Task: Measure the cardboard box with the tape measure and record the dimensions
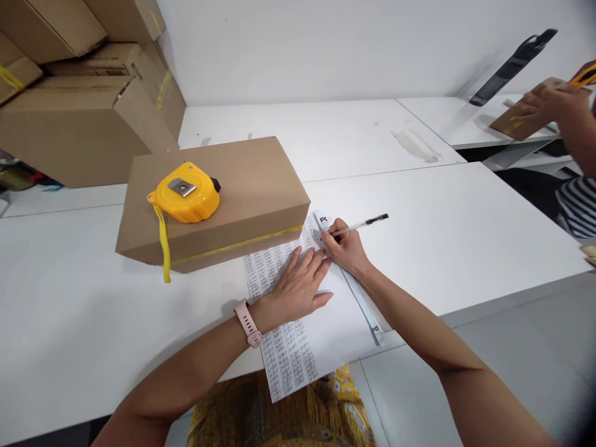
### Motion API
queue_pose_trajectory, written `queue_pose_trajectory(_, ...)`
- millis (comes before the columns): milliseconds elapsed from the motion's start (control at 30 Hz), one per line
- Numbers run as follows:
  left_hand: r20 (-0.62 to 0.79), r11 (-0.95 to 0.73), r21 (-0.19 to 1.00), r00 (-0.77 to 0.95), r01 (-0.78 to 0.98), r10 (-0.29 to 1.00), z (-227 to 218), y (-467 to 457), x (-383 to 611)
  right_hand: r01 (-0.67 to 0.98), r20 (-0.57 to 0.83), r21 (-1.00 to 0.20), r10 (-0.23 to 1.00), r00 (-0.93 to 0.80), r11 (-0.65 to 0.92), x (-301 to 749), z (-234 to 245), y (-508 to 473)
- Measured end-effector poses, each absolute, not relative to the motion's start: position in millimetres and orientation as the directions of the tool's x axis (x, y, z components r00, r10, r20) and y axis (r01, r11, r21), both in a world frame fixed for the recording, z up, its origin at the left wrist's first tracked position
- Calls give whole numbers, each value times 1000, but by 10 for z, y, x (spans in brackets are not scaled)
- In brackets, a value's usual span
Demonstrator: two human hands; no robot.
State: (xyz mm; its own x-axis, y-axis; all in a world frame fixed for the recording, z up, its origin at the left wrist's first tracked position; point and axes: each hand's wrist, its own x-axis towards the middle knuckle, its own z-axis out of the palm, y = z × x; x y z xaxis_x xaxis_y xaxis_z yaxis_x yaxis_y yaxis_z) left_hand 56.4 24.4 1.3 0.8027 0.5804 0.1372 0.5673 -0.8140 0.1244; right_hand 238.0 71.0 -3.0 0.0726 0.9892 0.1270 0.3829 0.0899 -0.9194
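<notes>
My right hand (pixel 347 249) is closed around a pen (pixel 367 222) with a clear barrel and black end, its tip down at the paper. Flat on the sheet of paper (pixel 338 329), my left hand (pixel 300 285) lies with its fingers stretched out. Columns of small handwriting fill the paper's left side, while the right part is blank. Along the paper's right side runs a pale blue strip (pixel 363 301) with dark printing at both ends, partly under my right hand. The sheet's far end reaches beside a closed cardboard box (pixel 246 174).
A yellow tape measure (pixel 189 192) with a wrist strap sits on the box. More cardboard boxes (pixel 79 118) are stacked at the back left. On the right, another person's hand (pixel 542 105) touches a small brown box (pixel 516 124) near a tall dark object (pixel 510 68).
</notes>
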Motion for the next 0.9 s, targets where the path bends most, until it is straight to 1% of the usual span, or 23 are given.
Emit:
queue_pose_trajectory(333, 128, -810, 144, 801, 568, 584, 30, 248, 566, 398, 112, -914, 992, 59, 80, 2380, -15, 709)
queue_pose_trajectory(567, 132, -813, 126, 802, 569, 582, 23, 244, 563, 390, 106, -918, 991, 77, 68, 2374, -4, 712)
queue_pose_trajectory(900, 138, -810, 133, 798, 572, 586, 12, 242, 560, 390, 116, -917, 990, 75, 77, 2383, -25, 717)
